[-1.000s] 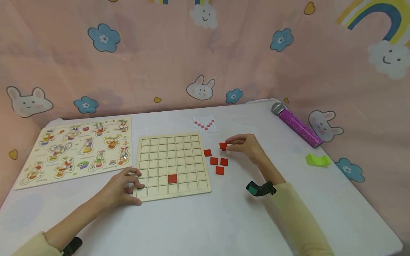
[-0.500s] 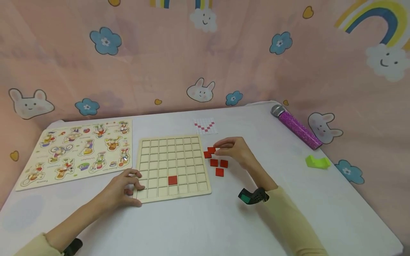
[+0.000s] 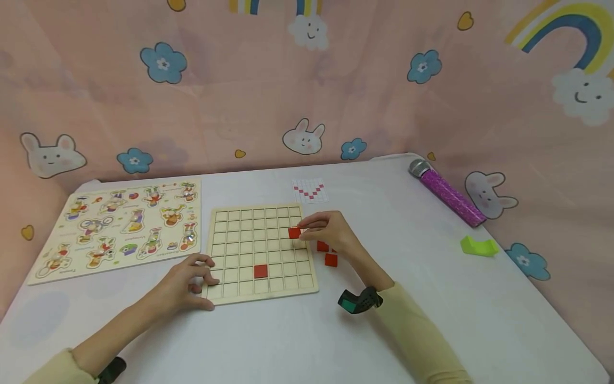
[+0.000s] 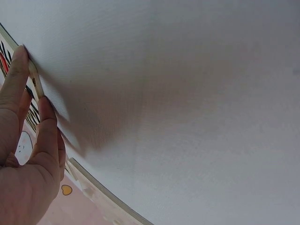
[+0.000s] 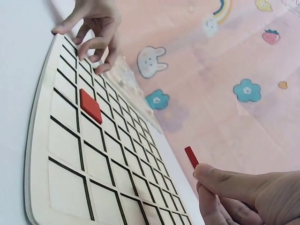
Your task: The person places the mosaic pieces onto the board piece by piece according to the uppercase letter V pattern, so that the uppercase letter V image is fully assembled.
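My right hand point(image 3: 331, 232) pinches a red square tile point(image 3: 294, 233) between thumb and fingers, over the right part of a pale wooden grid board point(image 3: 240, 256). In the right wrist view that red tile point(image 5: 191, 157) is held on edge, apart from the board. Another red tile point(image 3: 260, 271) lies in a cell in a lower row near the middle. At the board's near left corner, my left hand point(image 3: 184, 282) grips the edges with thumb and fingers. Loose red tiles point(image 3: 331, 260) lie right of the board, partly hidden by the right hand.
Behind the board lies a small card point(image 3: 310, 191) with a red V pattern. A picture puzzle board point(image 3: 120, 229) lies at the left. Toward the right are a purple glitter microphone point(image 3: 448, 194) and a lime-green curved block point(image 3: 479, 246). A pink printed curtain point(image 3: 240, 85) hangs behind.
My right hand has carried its red tile leftward from beside the loose tiles to over the board's right side. The left hand keeps its place at the corner.
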